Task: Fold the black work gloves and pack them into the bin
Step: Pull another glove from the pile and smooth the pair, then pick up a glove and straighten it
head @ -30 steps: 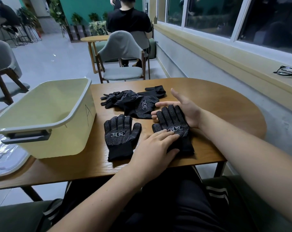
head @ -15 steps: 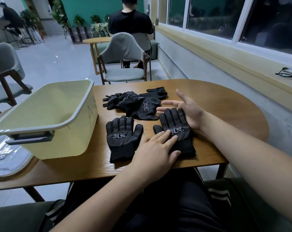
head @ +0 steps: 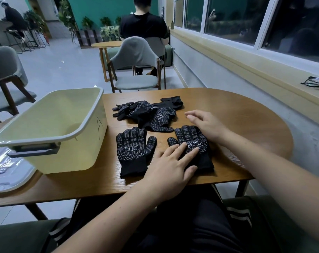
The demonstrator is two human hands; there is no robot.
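Observation:
Two black dotted work gloves lie flat, palm side up, near the table's front edge: a left glove (head: 133, 150) and a right glove (head: 192, 141). My left hand (head: 170, 166) presses flat on the right glove's palm and cuff with straight fingers. My right hand (head: 205, 124) hovers just past that glove's fingertips, fingers loosely extended, holding nothing. Behind them a heap of more black gloves (head: 147, 113) lies on the wooden table (head: 237, 115). The pale yellow bin (head: 51, 132) with a grey rim stands at the left, nothing visible inside.
A clear plastic lid (head: 7, 170) lies left of the bin at the table's edge. A grey chair (head: 136, 66) stands behind the table, with a seated person beyond it. Glasses (head: 315, 83) rest on the window ledge at right.
My right hand has lifted off the right glove's fingers and drawn back a little to the right. My left hand stays pressed on the glove. The view tilted slightly.

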